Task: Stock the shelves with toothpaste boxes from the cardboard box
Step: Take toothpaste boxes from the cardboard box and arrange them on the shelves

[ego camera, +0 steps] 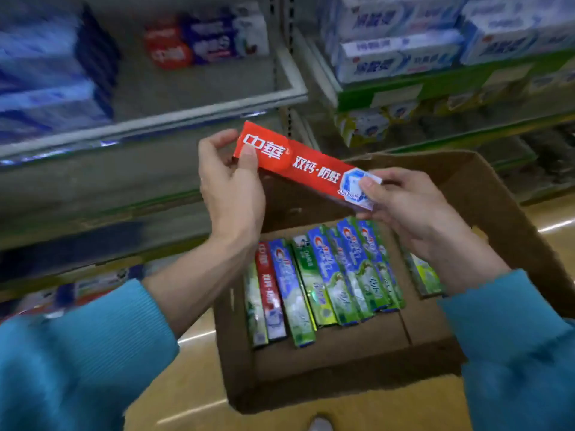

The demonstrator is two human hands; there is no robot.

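Above the open carton, both hands hold one red box tilted, its left end higher. The left hand has a closed grip on that upper end — thumb across the front face, fingers curled behind. The right hand pinches the lower, white-and-blue end between thumb and fingertips, the grip closed on the corner.

The carton sits on a glossy yellowish floor, flaps up, with a row of boxes lying side by side on its bottom: mostly green-and-blue ones, one red among them near the left, another green one apart at the right. Behind the hands run grey shelves, blurred; the upper left one carries blue packs at its left and a red-and-blue box further back. To the right, a green-edged shelf holds stacked white-and-blue boxes.

The held box reads 中華 in white, then 双钙·防蛀. Other print is too blurred to read. Both sleeves are teal.
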